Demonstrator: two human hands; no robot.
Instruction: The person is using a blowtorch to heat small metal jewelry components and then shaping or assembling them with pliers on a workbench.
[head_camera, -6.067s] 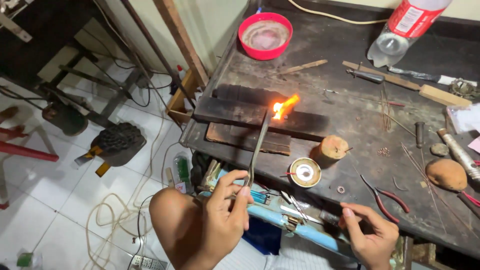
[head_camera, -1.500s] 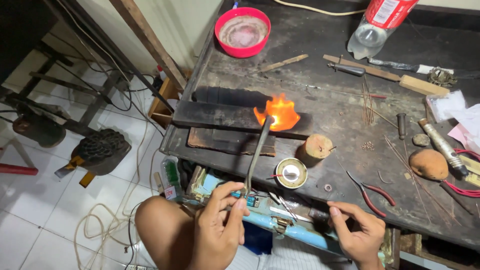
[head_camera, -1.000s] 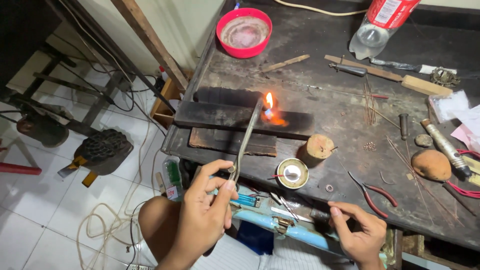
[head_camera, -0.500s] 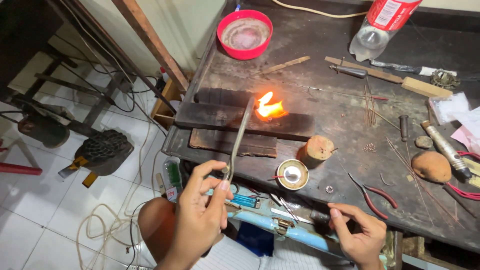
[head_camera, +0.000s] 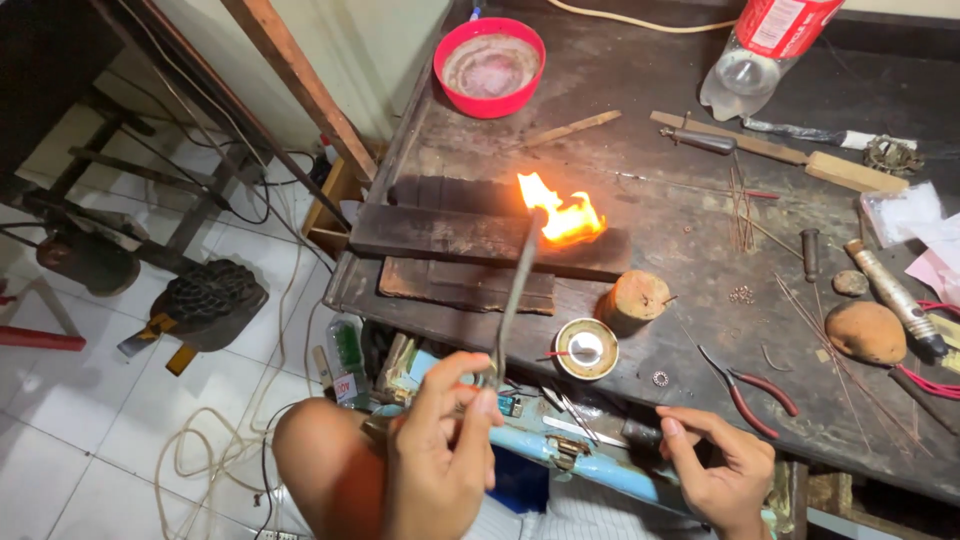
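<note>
Workbench (head_camera: 700, 380): dark, scorched top fills the right and upper part of the view; I'm looking down on it from the near edge.

Charred block (head_camera: 440, 235): long dark slab lying crosswise on the bench, far side of both hands. A flame (head_camera: 560, 215) burns at its right end.

Torch (head_camera: 515, 290): thin metal tube, long axis running from my left hand up and slightly right to the flame. Nozzle end meets the fire at the block; handle end is down at the bench edge.

Left hand (head_camera: 440, 455): closed around the torch's lower end, thumb and fingers pinched on it. This is the hand in line with the flame, so it is the nearer one along the tube's axis.

Right hand (head_camera: 720, 475): low at the near bench edge, well right of the flame, fingers curled toward something small; I cannot tell whether it grips anything.

Small bits between hands and flame: round tin (head_camera: 586, 348), wooden stub (head_camera: 632, 298), red-handled pliers (head_camera: 745, 392) just beyond the right hand.
</note>
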